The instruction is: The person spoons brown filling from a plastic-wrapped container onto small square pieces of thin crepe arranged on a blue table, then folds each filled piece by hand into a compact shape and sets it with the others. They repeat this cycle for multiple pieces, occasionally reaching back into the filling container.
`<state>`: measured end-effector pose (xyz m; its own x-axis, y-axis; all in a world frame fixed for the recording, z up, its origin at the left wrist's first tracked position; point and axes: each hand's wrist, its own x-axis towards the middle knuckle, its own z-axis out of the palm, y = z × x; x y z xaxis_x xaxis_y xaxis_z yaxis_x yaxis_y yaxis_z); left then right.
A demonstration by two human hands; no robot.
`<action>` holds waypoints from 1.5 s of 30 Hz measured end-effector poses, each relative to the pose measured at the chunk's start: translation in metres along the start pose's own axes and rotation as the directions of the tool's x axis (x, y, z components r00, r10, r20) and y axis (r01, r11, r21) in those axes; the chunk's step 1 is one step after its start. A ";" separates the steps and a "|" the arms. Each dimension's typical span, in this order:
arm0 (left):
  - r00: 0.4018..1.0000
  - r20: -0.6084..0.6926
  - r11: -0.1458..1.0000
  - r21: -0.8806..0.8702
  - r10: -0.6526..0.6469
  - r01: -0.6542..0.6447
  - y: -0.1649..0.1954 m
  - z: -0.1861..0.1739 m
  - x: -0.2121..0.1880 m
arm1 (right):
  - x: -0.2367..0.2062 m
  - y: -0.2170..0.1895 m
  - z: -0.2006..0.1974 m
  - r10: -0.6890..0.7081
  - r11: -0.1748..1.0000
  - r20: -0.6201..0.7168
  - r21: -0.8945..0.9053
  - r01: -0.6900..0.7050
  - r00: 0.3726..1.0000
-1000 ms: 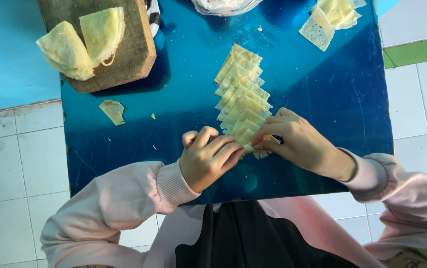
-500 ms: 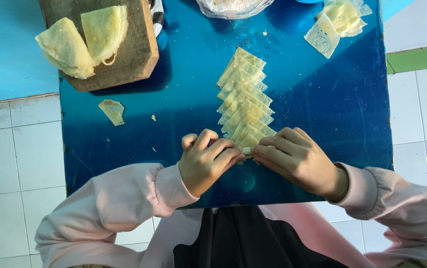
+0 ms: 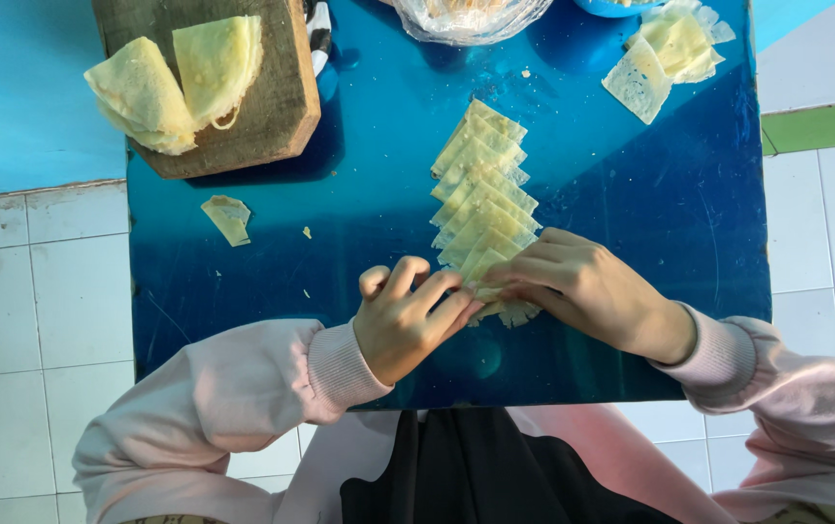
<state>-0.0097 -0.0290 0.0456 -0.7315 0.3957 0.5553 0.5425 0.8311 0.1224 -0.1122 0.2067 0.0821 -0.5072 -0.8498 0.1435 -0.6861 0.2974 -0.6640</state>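
Head view, looking straight down on a glossy blue desk point(image 3: 631, 194).

Landmark: a row of overlapping pale yellow pastry squares point(image 3: 480, 184) running down the middle of the desk toward the person. Each sheet lies shingled over the next, so every edge stays exposed and easy to lift singly.

Left hand point(image 3: 408, 320): at the near end of the row, on its left side, fingers curled over the nearest sheet point(image 3: 507, 309). Grip is closed on that sheet's edge, pinching it.

Right hand point(image 3: 587, 286): at the same near end, on the right side, fingers laid flat across the sheet and pressing it to the desk. Grip closed on the sheet from above; fingertips of both hands nearly meet. Judgement: one hand steadies while the other works the edge. What sits under the fingers is hidden.

Beyond the row's far end and to the left: a wooden board point(image 3: 272, 107) carrying two folded yellow crepes point(image 3: 180, 78), kept off the work area. Just left of the row's middle: a small torn scrap point(image 3: 228, 218) lying alone. Past the far end: a clear bowl point(image 3: 471, 15), partly cut off by the frame. Far right of the row's top: a loose pile of extra squares point(image 3: 670, 49), well apart from the hands.

Pink sleeves point(image 3: 243, 388) cover both wrists.
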 end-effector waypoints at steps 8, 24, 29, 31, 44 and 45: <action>0.993 -0.062 0.992 0.072 0.104 -0.099 0.000 0.003 0.002 | 0.001 0.000 0.006 -0.008 1.000 -0.022 0.014 0.008 1.000; 0.999 -0.006 0.998 -0.053 0.039 -0.039 -0.003 0.006 0.003 | -0.010 -0.008 0.002 -0.237 0.936 -0.053 -0.278 0.214 0.970; 1.000 0.022 0.996 -0.083 -0.022 0.023 -0.003 0.007 0.003 | -0.007 -0.009 0.001 -0.222 0.957 -0.093 -0.211 0.199 0.971; 0.998 0.040 0.994 -0.098 -0.042 0.046 -0.003 0.007 0.002 | -0.005 -0.008 0.001 -0.214 0.959 -0.091 -0.208 0.191 0.973; 0.999 0.039 0.998 -0.064 -0.014 0.016 -0.006 0.008 0.006 | -0.001 0.005 0.009 -0.042 0.998 -0.102 -0.053 0.036 0.994; 0.999 0.049 0.999 -0.048 -0.010 0.012 -0.006 0.008 0.006 | -0.002 0.005 0.008 -0.053 0.996 -0.095 -0.079 0.045 0.994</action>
<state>-0.0207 -0.0286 0.0419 -0.7565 0.4061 0.5126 0.5524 0.8164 0.1684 -0.1103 0.2060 0.0724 -0.5173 -0.8193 0.2471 -0.7474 0.2919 -0.5968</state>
